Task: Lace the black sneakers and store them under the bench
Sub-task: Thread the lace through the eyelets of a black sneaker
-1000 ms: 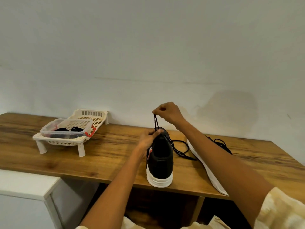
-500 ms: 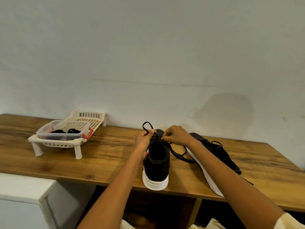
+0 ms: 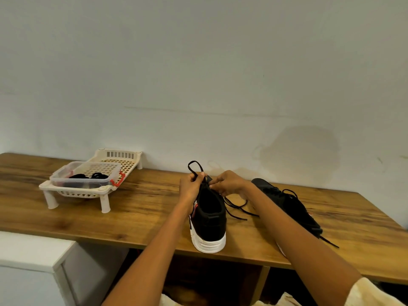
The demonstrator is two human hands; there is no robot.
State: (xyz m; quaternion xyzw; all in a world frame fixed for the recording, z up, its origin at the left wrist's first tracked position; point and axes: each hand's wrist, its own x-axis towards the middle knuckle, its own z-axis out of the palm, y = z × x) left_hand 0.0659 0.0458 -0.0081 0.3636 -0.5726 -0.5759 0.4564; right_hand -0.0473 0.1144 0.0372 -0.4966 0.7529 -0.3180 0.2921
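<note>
Between pinching fingers (image 3: 202,176): lace (image 3: 194,166).

The bench (image 3: 136,208) top looks like grained wood with a matt finish. The sneaker (image 3: 209,219) upper is matt black cloth — its sole (image 3: 208,245) smooth white rubber. The rack (image 3: 75,193) is cream plastic — the container (image 3: 86,175) clear plastic.

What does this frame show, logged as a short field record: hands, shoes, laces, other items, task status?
left hand: pinches a lace loop above the shoe's tongue
right hand: fingers curled at the lace by the top eyelets
near shoe: upright on the bench, heel toward the camera
second shoe: on the bench to the right, partly behind the right forearm, lace ends loose
other items: white rack holding a clear box with dark contents
status: lacing under way, neither shoe stored under the bench
</note>
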